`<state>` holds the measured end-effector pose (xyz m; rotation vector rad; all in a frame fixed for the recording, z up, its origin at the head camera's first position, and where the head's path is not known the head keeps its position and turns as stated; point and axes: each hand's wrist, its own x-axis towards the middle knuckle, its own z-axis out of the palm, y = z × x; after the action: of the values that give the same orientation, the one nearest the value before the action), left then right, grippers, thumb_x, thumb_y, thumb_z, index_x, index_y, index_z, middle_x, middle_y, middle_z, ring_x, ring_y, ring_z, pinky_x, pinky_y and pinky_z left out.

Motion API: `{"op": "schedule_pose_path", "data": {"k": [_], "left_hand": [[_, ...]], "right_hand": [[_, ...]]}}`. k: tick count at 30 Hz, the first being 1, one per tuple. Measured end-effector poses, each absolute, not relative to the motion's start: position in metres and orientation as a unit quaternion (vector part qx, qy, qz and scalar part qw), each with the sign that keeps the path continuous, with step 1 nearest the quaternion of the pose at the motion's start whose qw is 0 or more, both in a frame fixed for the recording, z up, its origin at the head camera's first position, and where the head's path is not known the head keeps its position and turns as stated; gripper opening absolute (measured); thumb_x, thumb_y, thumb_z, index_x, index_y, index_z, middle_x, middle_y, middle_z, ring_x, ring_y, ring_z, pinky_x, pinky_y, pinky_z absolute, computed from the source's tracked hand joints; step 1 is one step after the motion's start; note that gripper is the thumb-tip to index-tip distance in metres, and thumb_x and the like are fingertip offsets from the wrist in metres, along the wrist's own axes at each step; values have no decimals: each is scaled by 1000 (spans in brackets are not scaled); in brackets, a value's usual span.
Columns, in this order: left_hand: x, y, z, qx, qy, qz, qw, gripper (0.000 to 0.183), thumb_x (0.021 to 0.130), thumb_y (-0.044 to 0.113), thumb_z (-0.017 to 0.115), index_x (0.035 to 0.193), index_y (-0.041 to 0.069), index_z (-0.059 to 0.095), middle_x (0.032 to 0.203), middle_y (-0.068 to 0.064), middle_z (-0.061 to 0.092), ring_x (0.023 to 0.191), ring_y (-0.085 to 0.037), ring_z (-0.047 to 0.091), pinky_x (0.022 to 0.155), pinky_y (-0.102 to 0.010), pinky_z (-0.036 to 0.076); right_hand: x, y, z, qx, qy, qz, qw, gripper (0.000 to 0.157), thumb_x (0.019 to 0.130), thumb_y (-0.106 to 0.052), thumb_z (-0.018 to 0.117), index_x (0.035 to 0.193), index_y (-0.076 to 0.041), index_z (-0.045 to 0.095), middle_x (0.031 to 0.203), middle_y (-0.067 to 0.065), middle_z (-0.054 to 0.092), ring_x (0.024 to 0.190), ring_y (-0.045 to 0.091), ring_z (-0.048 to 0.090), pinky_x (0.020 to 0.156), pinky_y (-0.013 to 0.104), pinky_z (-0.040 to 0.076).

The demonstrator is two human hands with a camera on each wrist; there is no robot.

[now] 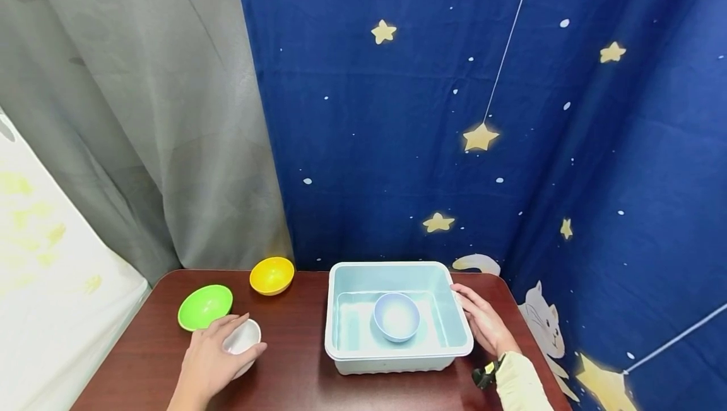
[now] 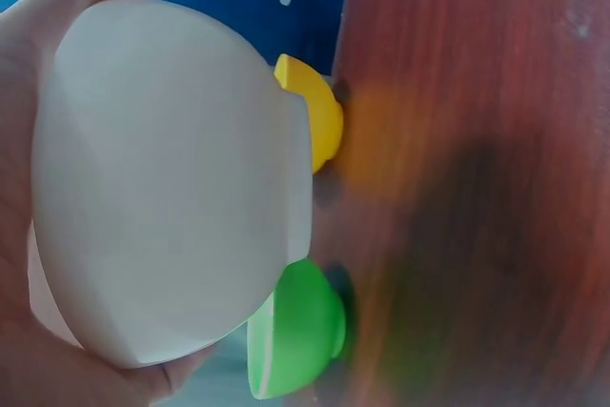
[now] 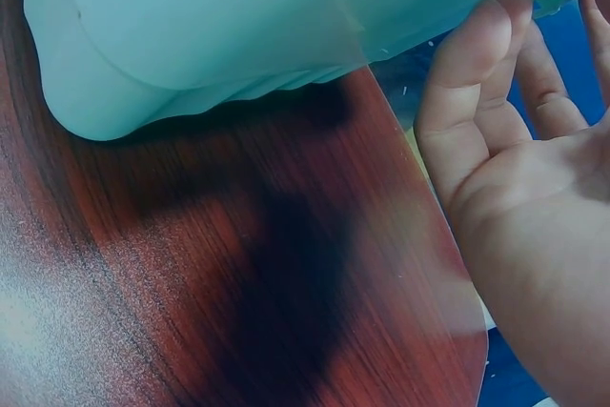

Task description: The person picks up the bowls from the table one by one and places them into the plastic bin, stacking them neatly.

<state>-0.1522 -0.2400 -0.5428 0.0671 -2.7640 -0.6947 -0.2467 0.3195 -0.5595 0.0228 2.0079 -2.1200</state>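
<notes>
My left hand grips a white bowl with thumb and fingers spread round its rim. In the left wrist view the white bowl fills much of the frame, its foot turned toward the tabletop. Just beyond it are a green bowl and a yellow bowl. My right hand is at the right side of a pale blue tub, its loosely bent fingers touching by the rim. Inside the tub, a light blue bowl stands upright near the middle.
Everything stands on a dark red wooden table, whose far edge runs close behind the tub and yellow bowl. Behind it hang a grey curtain and a blue curtain with stars. A white cloth hangs at the left.
</notes>
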Motion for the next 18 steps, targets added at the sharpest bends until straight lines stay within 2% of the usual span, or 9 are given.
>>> {"op": "schedule_pose_path", "data": {"k": [6,13,18], "left_hand": [[-156,-237,-533,12,-963,-237,132,79,74,75,74,132,22,69,135,-10,65,119,-42,54,94,-60,45],[-161,-232,-520,-1,-962,-230,146,78,74,74,75,132,22,69,137,-9,64,114,-41,53,92,-57,44],[-164,-228,-511,-23,-962,-224,157,79,72,74,76,131,22,70,135,-8,65,117,-40,51,95,-56,42]], "right_hand": [[-247,318,-559,12,681,-724,111,51,105,-29,55,150,-7,43,137,-3,61,119,16,62,96,29,53],[-247,319,-559,10,680,-725,110,50,105,-29,56,149,-7,44,130,-9,64,116,14,63,95,28,53],[-247,319,-560,15,674,-731,106,50,105,-28,56,148,-7,45,129,-10,65,115,13,64,94,28,54]]}}
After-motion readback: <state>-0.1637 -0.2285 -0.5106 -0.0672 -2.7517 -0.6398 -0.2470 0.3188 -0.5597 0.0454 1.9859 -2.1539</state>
